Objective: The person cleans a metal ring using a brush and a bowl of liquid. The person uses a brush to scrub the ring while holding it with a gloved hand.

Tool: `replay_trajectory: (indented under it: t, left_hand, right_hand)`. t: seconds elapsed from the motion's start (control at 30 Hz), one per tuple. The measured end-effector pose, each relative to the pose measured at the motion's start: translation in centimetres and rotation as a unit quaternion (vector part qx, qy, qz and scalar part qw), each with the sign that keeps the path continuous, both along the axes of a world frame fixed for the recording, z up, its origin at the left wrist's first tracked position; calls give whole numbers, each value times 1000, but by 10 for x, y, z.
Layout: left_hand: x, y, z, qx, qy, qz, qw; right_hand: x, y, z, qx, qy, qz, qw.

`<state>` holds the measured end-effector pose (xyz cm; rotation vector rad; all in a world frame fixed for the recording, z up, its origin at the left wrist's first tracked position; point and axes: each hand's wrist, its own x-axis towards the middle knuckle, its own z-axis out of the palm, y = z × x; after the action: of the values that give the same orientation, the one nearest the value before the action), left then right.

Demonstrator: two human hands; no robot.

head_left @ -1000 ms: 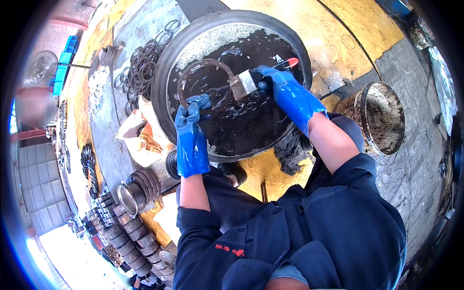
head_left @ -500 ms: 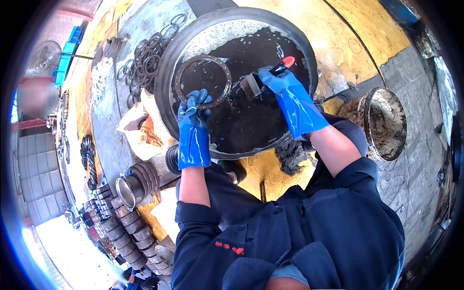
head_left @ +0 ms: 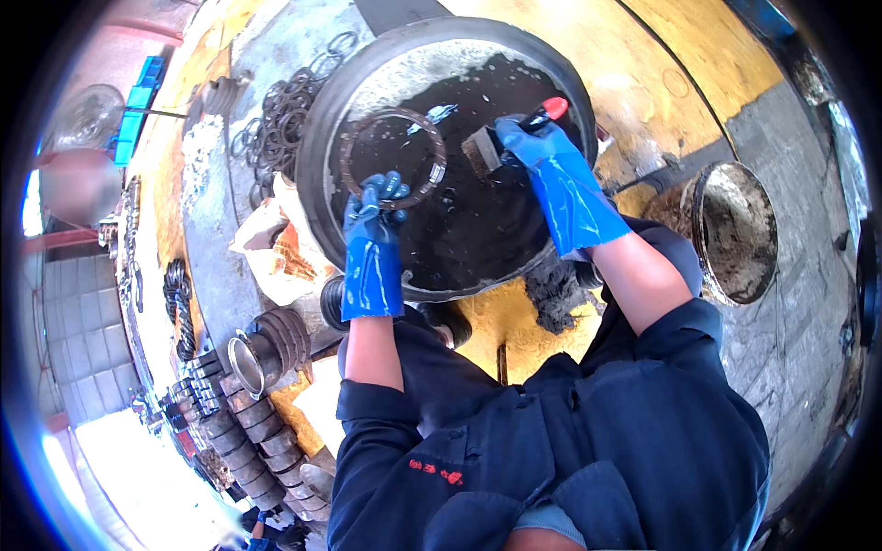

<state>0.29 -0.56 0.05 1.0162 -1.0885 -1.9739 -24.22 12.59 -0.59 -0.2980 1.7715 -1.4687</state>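
A large round black basin (head_left: 317,197) of dark, partly foamy liquid lies in front of me. Over its left part, my left hand (head_left: 377,202), in a blue rubber glove, grips a thin metal ring (head_left: 438,165) by its near edge. The ring is tilted up, with small holes around its band. My right hand (head_left: 537,147), gloved alike, is closed round the handle of a wide paintbrush (head_left: 480,151). The handle's red tip sticks out beyond the fingers. The bristles point left toward the ring and stay apart from it.
Left of the basin lie a heap of dark rings (head_left: 280,124) and a crumpled whitish bag (head_left: 280,243). Stacked metal cylinders (head_left: 248,450) and a ribbed metal sleeve (head_left: 271,349) stand nearer on the left. A dirty open bucket (head_left: 740,234) stands on the right.
The brush has moved slightly up and right, a little farther from the ring. The ring has turned somewhat in my left hand. Both hands keep their hold.
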Motion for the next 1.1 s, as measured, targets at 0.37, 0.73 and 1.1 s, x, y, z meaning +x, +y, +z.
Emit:
replay_trajectory:
  t: [0.37,0.73,1.1]
  left_hand:
    - [23,-15,51,-117,-116,-217,962]
    - [11,-79,34,-71,-94,-67,991]
    - [-90,28,-65,-368,-475,-301,740]
  right_hand:
    - [0,28,38,-174,-85,-47,980]
    - [4,33,38,-212,-96,-58,971]
    - [-7,36,25,-207,-108,-76,969]
